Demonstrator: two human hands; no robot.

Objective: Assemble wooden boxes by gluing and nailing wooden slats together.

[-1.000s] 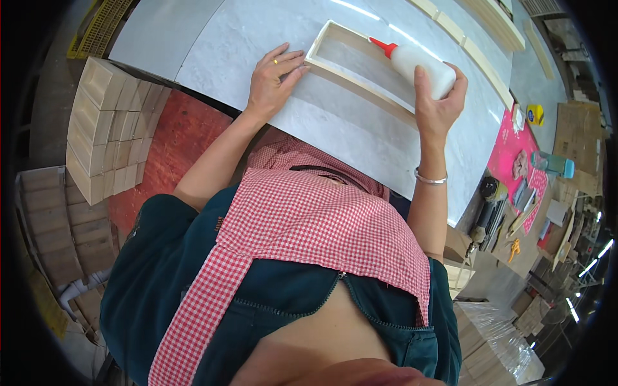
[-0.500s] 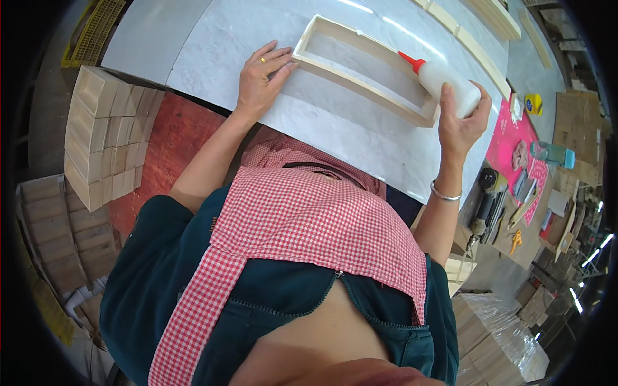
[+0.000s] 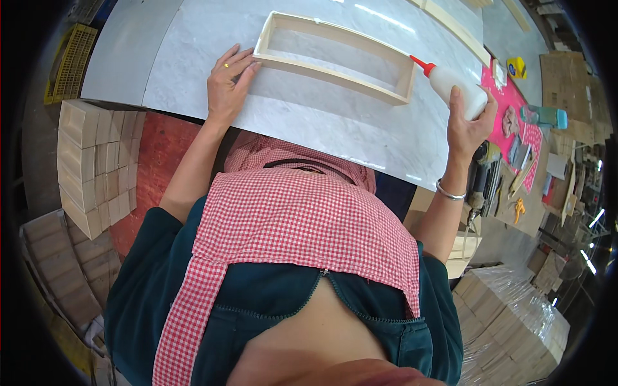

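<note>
On the pale marbled tabletop lies a long, narrow wooden frame, its walls standing on edge. My left hand, wearing a ring, rests at the frame's left end. Its fingers are stretched out and apart, fingertips against the near left corner. My right hand is wrapped round a white squeeze bottle with a red nozzle. The bottle tilts left, its tip at the frame's far right corner. White glue-like material shows along the left and far rims, with a small blob on the far one.
Stacked wooden boxes stand left of the table, near a yellow crate. Long wooden strips lie at the back. To the right are a pink surface with a cloth, a teal bottle, tools and plastic-wrapped stacks.
The nozzle tip has moved right along the far rim to the corner. My left hand stays at the frame's left end. The whole view has shifted somewhat.
</note>
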